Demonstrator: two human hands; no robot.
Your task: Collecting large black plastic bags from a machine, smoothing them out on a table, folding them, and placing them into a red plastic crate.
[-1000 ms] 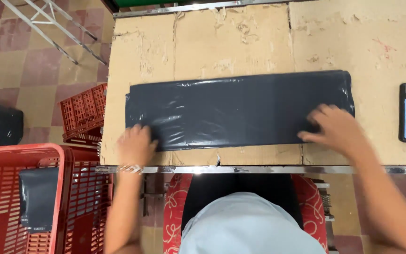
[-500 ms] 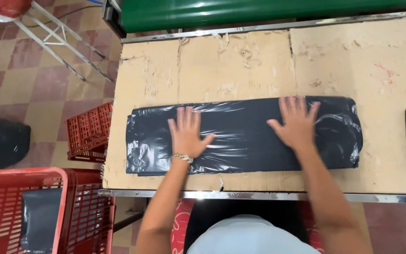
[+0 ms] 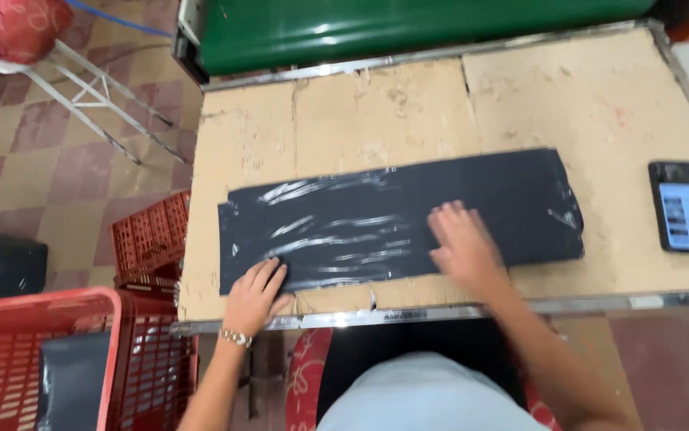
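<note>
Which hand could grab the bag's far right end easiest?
Probably the right hand. It lies flat on the black bag past the middle, nearer that end. The left hand rests at the bag's near left corner, farthest from it.

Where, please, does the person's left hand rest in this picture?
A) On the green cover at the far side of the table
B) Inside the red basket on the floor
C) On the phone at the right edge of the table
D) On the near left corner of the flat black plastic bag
D: the left hand lies flat on the near left corner of the black plastic bag, spread on the cardboard-topped table.
</note>
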